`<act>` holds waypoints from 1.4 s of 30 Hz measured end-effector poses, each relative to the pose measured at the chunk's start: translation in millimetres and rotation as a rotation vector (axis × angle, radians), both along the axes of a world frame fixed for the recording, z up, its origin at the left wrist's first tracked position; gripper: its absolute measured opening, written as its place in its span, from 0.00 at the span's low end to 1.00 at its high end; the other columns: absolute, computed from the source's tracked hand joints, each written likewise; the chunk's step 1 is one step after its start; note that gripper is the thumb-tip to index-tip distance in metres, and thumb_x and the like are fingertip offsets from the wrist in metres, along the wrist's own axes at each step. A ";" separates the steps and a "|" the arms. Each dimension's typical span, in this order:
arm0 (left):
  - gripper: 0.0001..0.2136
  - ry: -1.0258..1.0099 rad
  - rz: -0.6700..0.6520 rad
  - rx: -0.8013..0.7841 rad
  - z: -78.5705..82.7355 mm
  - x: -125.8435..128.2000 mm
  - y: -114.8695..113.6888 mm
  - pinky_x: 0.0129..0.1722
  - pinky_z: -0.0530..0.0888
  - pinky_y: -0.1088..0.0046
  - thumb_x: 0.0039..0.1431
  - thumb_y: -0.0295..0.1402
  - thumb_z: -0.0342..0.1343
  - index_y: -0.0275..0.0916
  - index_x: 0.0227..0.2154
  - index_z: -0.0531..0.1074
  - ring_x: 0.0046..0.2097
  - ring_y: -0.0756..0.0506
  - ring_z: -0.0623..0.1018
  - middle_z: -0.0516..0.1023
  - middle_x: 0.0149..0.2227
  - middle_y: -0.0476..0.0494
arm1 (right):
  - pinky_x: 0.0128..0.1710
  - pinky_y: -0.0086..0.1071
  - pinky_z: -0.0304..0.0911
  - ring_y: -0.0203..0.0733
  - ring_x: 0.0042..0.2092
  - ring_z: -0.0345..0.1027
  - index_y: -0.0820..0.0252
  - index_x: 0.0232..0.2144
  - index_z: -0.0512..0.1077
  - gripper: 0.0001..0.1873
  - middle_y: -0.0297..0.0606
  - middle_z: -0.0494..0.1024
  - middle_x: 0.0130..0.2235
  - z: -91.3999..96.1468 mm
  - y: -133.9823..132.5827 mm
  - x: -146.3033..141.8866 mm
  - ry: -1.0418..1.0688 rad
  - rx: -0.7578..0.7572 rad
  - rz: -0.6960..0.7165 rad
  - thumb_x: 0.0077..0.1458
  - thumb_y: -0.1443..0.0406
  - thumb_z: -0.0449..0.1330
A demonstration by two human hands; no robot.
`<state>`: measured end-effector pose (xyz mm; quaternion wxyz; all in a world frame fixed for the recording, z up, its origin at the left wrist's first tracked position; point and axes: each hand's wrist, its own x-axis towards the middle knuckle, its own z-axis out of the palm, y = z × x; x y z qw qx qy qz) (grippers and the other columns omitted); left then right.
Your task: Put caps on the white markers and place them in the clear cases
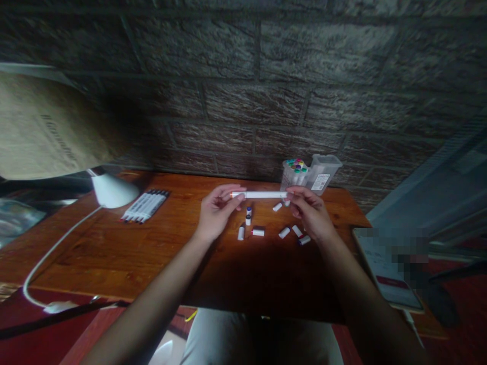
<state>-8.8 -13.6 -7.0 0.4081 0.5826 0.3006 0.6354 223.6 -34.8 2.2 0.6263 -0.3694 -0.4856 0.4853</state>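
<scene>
I hold a white marker (261,194) level above the wooden table (114,243), one end in each hand. My left hand (217,210) pinches the end with an orange tip. My right hand (310,210) pinches the other end. Several loose white caps (257,232) lie scattered on the table under and between my hands. Behind the marker stands a clear tub (293,175) full of upright markers with coloured ends.
A row of markers (145,206) lies at the left beside a white desk lamp (113,191) whose cable (49,253) runs to the front edge. An empty clear container (323,173) stands by the tub. A brick wall (243,91) backs the table. A booklet (388,268) lies at the right.
</scene>
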 end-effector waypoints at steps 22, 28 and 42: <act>0.11 -0.064 -0.031 -0.137 -6.3 -3.6 3.0 0.46 0.78 0.70 0.44 0.33 0.73 0.38 0.33 0.81 0.38 0.46 0.83 0.85 0.36 0.44 | 0.20 0.25 0.45 0.27 0.21 0.50 0.54 0.36 0.80 0.13 0.25 0.65 0.21 5.3 -2.6 -0.2 0.039 0.073 -0.065 0.46 0.61 0.72; 0.11 -0.073 -0.034 -0.136 -7.6 -3.0 2.7 0.47 0.78 0.69 0.44 0.32 0.73 0.38 0.32 0.81 0.40 0.46 0.84 0.85 0.37 0.44 | 0.20 0.26 0.44 0.27 0.21 0.49 0.55 0.35 0.79 0.12 0.23 0.62 0.19 8.0 -3.1 -1.9 0.039 0.072 -0.074 0.45 0.61 0.71; 0.11 -0.193 -0.039 -0.137 -2.5 -1.3 3.6 0.47 0.77 0.72 0.46 0.32 0.72 0.39 0.33 0.81 0.41 0.48 0.83 0.85 0.36 0.46 | 0.26 0.28 0.60 0.34 0.28 0.65 0.58 0.35 0.77 0.15 0.34 0.78 0.31 2.1 -6.3 -5.3 -0.401 0.063 -0.061 0.49 0.55 0.68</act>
